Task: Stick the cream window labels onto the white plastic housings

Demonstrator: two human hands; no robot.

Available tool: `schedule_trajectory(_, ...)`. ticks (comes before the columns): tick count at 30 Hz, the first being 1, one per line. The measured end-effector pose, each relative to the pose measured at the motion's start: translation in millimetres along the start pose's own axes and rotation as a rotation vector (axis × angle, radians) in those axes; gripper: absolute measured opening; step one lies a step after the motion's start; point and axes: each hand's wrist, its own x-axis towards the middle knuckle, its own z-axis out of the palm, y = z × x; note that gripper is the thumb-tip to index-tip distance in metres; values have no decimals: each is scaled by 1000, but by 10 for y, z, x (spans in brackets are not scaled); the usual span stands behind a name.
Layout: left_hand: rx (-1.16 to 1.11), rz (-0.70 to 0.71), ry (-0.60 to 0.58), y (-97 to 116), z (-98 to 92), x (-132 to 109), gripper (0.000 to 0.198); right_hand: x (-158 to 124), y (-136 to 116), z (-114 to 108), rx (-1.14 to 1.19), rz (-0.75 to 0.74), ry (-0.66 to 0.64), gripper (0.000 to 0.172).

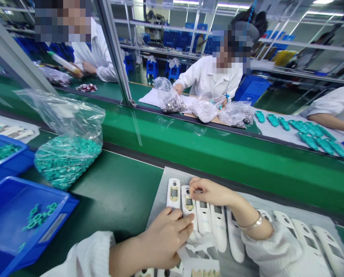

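Observation:
White plastic device casings, long with a small window, lie in a row on a pale sheet. My left hand is laid over the lower part of the second casing, fingers stretched out. Beside its thumb lies a crumpled white sticker backing sheet with cut-outs. At the top of the same casing, my right hand has thumb and finger pinched; anything between them is hidden. A yellowish sticker surrounds the window on this casing and on the leftmost casing.
Left, a blue bin holds green rings, near a clear bag full of small green parts. A second blue bin stands behind. Beyond the green divider, co-workers sit among bags and green casings.

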Motion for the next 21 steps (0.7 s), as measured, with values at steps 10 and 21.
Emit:
schedule_trajectory(10, 6, 5, 5, -8, 2, 2, 51, -15, -1, 13, -7, 13, -3, 10)
schedule_trajectory(21, -57, -68, -11, 9, 25, -4, 50, 6, -25, 45, -74, 22, 40, 9)
